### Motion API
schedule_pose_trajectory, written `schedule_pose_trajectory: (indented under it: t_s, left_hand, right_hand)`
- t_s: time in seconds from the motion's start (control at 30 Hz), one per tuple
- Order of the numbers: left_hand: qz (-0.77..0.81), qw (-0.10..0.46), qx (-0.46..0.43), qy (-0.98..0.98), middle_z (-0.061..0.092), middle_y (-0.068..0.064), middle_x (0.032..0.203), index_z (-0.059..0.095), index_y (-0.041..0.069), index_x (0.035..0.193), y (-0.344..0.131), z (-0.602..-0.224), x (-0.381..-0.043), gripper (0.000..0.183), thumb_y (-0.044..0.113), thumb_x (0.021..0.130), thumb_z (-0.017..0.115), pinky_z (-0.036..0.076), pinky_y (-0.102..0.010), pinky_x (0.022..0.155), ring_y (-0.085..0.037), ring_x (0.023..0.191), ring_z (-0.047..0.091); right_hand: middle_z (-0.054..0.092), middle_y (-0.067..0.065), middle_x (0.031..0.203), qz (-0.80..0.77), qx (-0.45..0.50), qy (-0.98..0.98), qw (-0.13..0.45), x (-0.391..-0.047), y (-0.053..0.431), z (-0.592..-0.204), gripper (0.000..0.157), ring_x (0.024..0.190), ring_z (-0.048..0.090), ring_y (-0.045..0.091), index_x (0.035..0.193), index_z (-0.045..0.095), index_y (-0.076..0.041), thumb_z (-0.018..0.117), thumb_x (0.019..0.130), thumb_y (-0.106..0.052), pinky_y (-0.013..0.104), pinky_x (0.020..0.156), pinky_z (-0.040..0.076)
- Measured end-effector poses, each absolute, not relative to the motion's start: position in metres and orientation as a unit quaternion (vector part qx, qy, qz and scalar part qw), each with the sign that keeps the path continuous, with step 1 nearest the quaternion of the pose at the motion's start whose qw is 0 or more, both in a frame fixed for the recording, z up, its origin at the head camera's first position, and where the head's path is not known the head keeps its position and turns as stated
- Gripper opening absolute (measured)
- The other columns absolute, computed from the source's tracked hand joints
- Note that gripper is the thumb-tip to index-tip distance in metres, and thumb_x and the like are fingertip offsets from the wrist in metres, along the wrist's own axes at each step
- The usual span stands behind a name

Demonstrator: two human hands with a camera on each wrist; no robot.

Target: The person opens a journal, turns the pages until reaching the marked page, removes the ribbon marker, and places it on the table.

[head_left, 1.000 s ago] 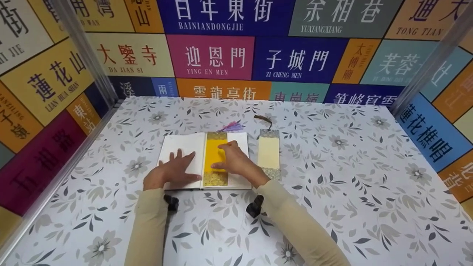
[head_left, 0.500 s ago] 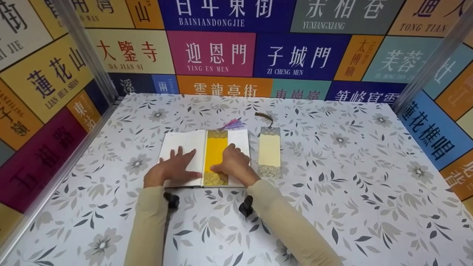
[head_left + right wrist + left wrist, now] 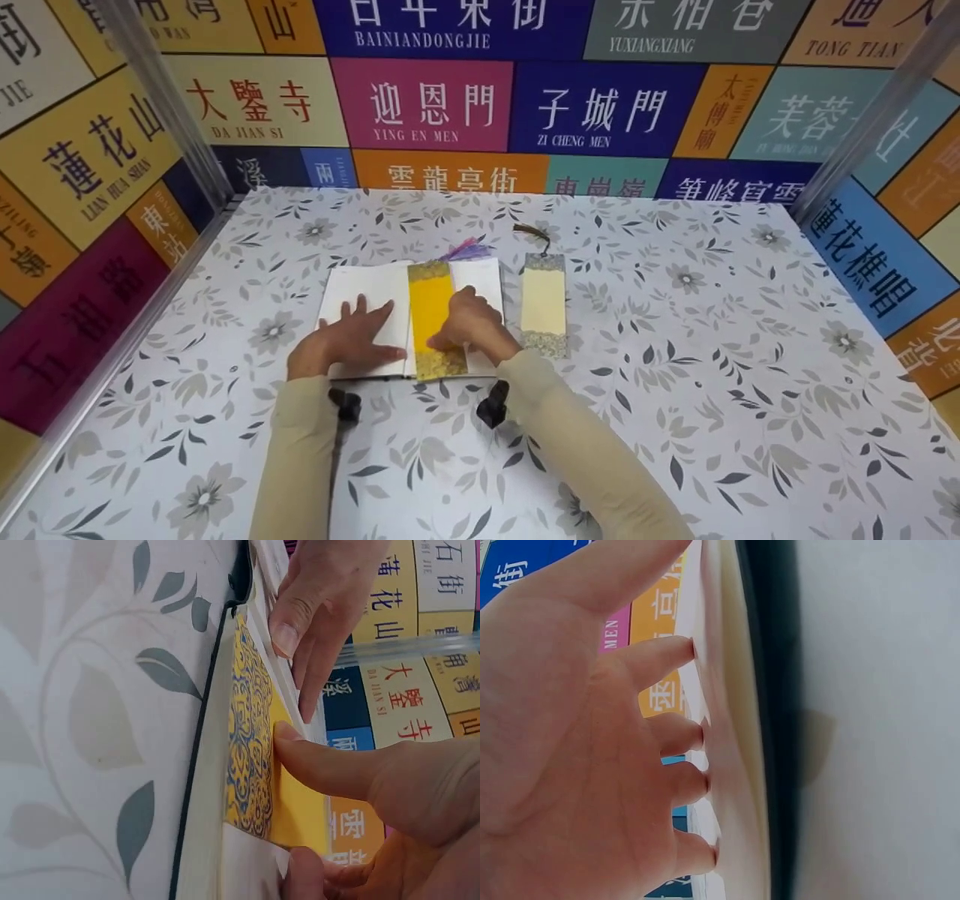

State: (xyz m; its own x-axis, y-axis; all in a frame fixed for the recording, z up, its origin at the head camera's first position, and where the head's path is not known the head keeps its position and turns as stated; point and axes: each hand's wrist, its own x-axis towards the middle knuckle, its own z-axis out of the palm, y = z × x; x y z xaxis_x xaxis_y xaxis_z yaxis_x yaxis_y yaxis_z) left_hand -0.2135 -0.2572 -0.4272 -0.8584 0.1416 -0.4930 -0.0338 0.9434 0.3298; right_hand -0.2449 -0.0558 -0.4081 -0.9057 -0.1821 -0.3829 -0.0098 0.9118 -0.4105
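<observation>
An open notebook (image 3: pixel 366 283) with blank white pages and a dark cover edge lies on the table. My left hand (image 3: pixel 345 341) rests on its left page with fingers spread; the left wrist view shows the fingertips (image 3: pixel 682 733) touching the paper. A yellow bookmark (image 3: pixel 430 304) with gold patterned ends lies slightly slanted over the right page by the fold. Its pink and purple tassel (image 3: pixel 466 250) sticks out past the top. My right hand (image 3: pixel 471 321) pinches the bookmark's right side, thumb (image 3: pixel 322 765) on its face and fingers curled at the edge.
Right of the notebook lies a cream bookmark (image 3: pixel 543 301) with grey patterned ends and a brown tassel (image 3: pixel 532 234). A floral cloth (image 3: pixel 712 390) covers the table. Panels with large characters (image 3: pixel 424 105) stand behind and at both sides.
My right hand has gone from loosely curved fingers over the yellow bookmark to pinching it at the side. The bookmark has turned from straight to a slight slant. My left hand keeps its place.
</observation>
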Motion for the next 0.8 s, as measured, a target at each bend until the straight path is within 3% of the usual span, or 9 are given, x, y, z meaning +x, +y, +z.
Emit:
schedule_pose_trajectory:
  t_s: [0.17, 0.3, 0.5, 0.63, 0.8]
  left_hand:
    - [0.161, 0.266, 0.031, 0.950, -0.014, -0.027, 0.165, 0.005, 0.024, 0.163, -0.257, -0.427, -0.214, 0.098, 0.068, 0.091, 0.054, -0.003, -0.079, 0.113, -0.051, 0.152, -0.013]
    - [0.163, 0.272, 0.025, 0.948, -0.014, -0.026, 0.166, 0.005, 0.025, 0.163, -0.256, -0.427, -0.213, 0.098, 0.068, 0.091, 0.055, -0.003, -0.079, 0.113, -0.050, 0.152, -0.013]
    - [0.154, 0.277, 0.017, 0.948, -0.014, -0.025, 0.166, 0.004, 0.026, 0.163, -0.257, -0.426, -0.215, 0.099, 0.070, 0.090, 0.055, -0.004, -0.078, 0.113, -0.050, 0.152, -0.013]
    - [0.158, 0.279, 0.015, 0.947, -0.014, -0.024, 0.166, 0.004, 0.026, 0.163, -0.258, -0.427, -0.216, 0.101, 0.072, 0.089, 0.055, -0.004, -0.078, 0.113, -0.050, 0.152, -0.013]
    - [0.166, 0.280, 0.009, 0.946, -0.014, -0.023, 0.166, 0.006, 0.028, 0.163, -0.257, -0.430, -0.217, 0.103, 0.074, 0.086, 0.056, -0.005, -0.078, 0.114, -0.049, 0.152, -0.014]
  right_hand:
    - [0.061, 0.012, 0.107, -0.226, -0.058, 0.949, 0.213, -0.251, -0.054, -0.412, 0.066, 0.085, 0.061, 0.024, 0.119, 0.058, -0.001, 0.088, 0.075, -0.040, 0.025, 0.056, 0.050]
    - [0.057, 0.008, 0.098, -0.272, -0.042, 0.938, 0.209, -0.257, -0.053, -0.414, 0.055, 0.077, 0.055, 0.020, 0.112, 0.061, -0.002, 0.088, 0.076, -0.035, 0.024, 0.058, 0.043]
    - [0.067, 0.007, 0.107, -0.392, 0.007, 0.892, 0.224, -0.271, -0.054, -0.410, 0.045, 0.062, 0.051, 0.010, 0.121, 0.066, -0.003, 0.083, 0.083, -0.022, 0.018, 0.051, 0.042]
    - [0.071, 0.007, 0.100, -0.436, 0.015, 0.873, 0.216, -0.276, -0.052, -0.404, 0.043, 0.058, 0.053, 0.008, 0.126, 0.068, -0.007, 0.080, 0.086, -0.019, 0.020, 0.054, 0.047]
    - [0.071, 0.005, 0.099, -0.481, 0.037, 0.849, 0.214, -0.286, -0.047, -0.390, 0.043, 0.071, 0.061, 0.010, 0.133, 0.065, -0.011, 0.074, 0.090, -0.014, 0.027, 0.069, 0.059]
